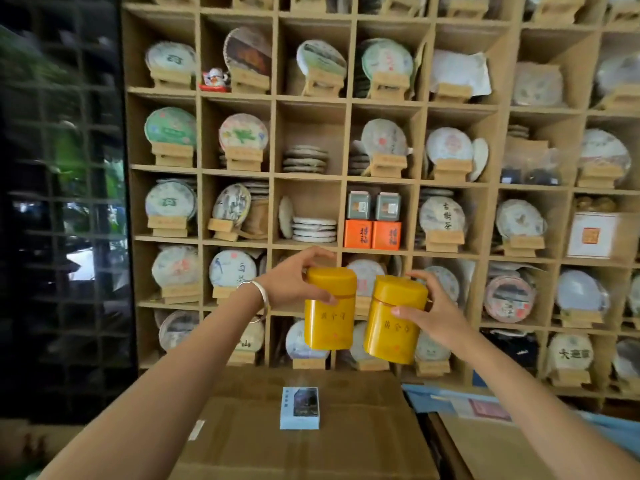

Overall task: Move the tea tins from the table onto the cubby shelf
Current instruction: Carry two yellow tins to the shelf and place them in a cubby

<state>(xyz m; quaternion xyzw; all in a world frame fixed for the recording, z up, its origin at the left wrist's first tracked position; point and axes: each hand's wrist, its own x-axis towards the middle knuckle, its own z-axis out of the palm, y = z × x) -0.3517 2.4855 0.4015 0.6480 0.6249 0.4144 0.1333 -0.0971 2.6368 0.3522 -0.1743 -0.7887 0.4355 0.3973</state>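
I hold two yellow tea tins up in front of the wooden cubby shelf (273, 173). My left hand (294, 282) grips the left yellow tin (329, 317) by its lid, with the fingers over the top and the thumb on the front. My right hand (433, 313) grips the right yellow tin (393, 323) from its right side, thumb across the front. Both tins are upright and side by side, level with the lower rows of cubbies. In the third row, one cubby holds two grey tins (374, 205) stacked on two orange boxes (372, 234).
Most cubbies hold round wrapped tea cakes on small wooden stands. One middle cubby (310, 133) has only a low stack of cakes. Below me are brown cardboard boxes (311, 445) with a small light-blue box (299, 407) on top. A dark glass wall (59, 202) stands on the left.
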